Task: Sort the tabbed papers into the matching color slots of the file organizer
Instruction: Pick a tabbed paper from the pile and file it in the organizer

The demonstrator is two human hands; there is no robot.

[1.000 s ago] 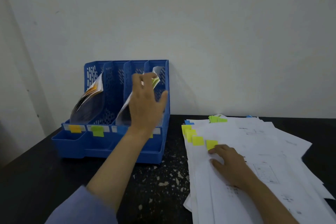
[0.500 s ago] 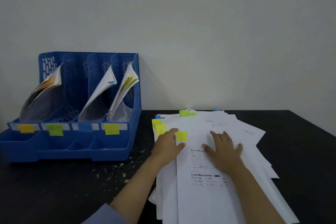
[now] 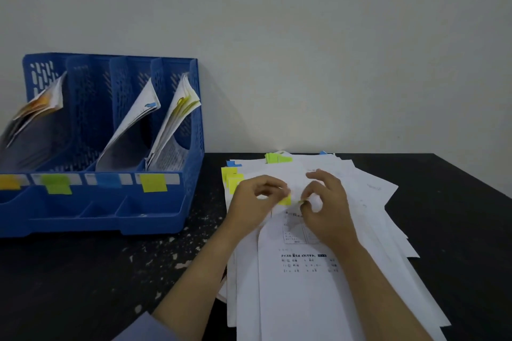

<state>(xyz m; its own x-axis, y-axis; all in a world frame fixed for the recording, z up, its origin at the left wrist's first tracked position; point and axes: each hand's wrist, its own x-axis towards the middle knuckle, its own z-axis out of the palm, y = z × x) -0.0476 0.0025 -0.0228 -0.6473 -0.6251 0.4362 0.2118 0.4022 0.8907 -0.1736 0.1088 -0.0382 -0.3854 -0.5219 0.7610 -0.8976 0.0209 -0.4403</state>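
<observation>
Both hands, left hand (image 3: pixel 253 202) and right hand (image 3: pixel 327 210), pinch the top white sheet's yellow paper tab (image 3: pixel 285 199); best lifted singly toward the blue plastic organizer's yellow-labelled slot (image 3: pixel 153 183).

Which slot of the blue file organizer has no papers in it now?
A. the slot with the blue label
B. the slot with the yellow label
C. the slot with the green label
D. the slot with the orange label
C: the slot behind the green label of the file organizer shows only bare blue wall, while papers lean in the other three.
</observation>
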